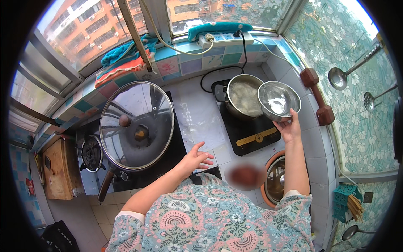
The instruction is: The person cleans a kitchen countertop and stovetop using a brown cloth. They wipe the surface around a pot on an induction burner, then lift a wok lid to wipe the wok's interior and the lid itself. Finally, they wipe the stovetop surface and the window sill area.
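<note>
My right hand grips a shiny metal bowl by its near rim, thumb over the edge. The bowl is held up beside the right rim of a metal pot; whether the two touch I cannot tell. Bright reflections hide whether liquid lies in the bowl. Pale, cloudy contents show in the pot, which stands on a black induction cooker with a gold control strip. My left hand holds nothing, its fingers spread in the air between the cooker and a large wok with a glass lid.
The lidded wok stands on a black gas stove at left, its handle pointing toward me. A round orange-rimmed container sits below my right forearm. Behind the cooker runs a power cord from a white power strip. Ladles hang on the right.
</note>
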Demonstrator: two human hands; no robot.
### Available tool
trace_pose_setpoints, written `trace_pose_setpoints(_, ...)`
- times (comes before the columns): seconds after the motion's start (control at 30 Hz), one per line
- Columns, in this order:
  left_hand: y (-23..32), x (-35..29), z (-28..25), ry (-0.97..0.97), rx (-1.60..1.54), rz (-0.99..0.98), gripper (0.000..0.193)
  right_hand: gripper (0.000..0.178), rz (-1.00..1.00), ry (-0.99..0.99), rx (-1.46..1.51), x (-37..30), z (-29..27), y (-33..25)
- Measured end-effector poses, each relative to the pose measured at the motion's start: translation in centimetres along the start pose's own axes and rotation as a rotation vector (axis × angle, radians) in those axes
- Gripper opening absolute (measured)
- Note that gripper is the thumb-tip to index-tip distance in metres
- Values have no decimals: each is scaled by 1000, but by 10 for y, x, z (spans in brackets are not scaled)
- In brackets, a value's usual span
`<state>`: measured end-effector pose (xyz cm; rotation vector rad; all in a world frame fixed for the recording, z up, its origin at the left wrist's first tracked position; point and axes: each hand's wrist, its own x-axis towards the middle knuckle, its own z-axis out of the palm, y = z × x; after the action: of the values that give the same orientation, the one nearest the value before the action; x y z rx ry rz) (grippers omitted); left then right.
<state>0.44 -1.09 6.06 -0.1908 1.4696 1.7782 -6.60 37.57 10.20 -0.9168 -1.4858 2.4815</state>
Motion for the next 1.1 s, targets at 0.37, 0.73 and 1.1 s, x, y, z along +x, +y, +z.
trace_pose_setpoints(0.37, 1, -1, 2, -1, 3, -3, 73, 51, 41, -43, 13, 5, 11, -9)
trace_pose_setpoints(0.73, -1, -2, -1, -10, -12, 4, 74, 75, 60, -51, -51, 13, 19, -3)
trace_pose_setpoints(1.1, -2, -1, 0, -15, -7, -4, 68, 62, 90, -122, 43, 15, 19, 0)
